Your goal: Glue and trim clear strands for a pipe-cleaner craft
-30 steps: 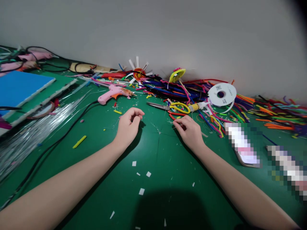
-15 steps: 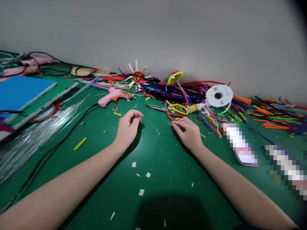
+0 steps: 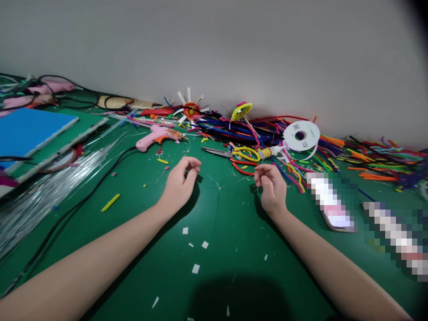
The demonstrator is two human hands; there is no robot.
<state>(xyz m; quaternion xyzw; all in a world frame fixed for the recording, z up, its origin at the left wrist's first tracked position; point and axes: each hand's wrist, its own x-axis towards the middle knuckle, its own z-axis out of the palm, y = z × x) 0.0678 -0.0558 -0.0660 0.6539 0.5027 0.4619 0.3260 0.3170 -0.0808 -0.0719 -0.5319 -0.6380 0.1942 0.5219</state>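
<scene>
My left hand [image 3: 180, 180] hovers over the green tabletop with its fingers loosely curled and the thumb a little apart, and I see nothing in it. Across from it, my right hand [image 3: 273, 185] has its fingers curled in. A thin clear strand [image 3: 245, 179] runs out to the left from those fingertips. Between the hands, on the table, lies a small clump of clear wispy threads [image 3: 219, 187]. Scissors with yellow handles [image 3: 246, 154] lie behind the right hand. A pink glue gun [image 3: 155, 137] rests behind the left hand.
A glue bottle [image 3: 270, 151] and a white ribbon spool [image 3: 301, 135] stand among bundled pipe cleaners [image 3: 329, 149] along the wall. Two blurred phones lie at right, the nearer one [image 3: 331, 203] by my forearm. White paper bits [image 3: 195, 269] dot the front. A black cord [image 3: 83, 200] crosses the left.
My right hand has moved slightly right and turned, its fingers curling inward from a stretched pinch. My left hand has barely moved. The whole view has shifted slightly.
</scene>
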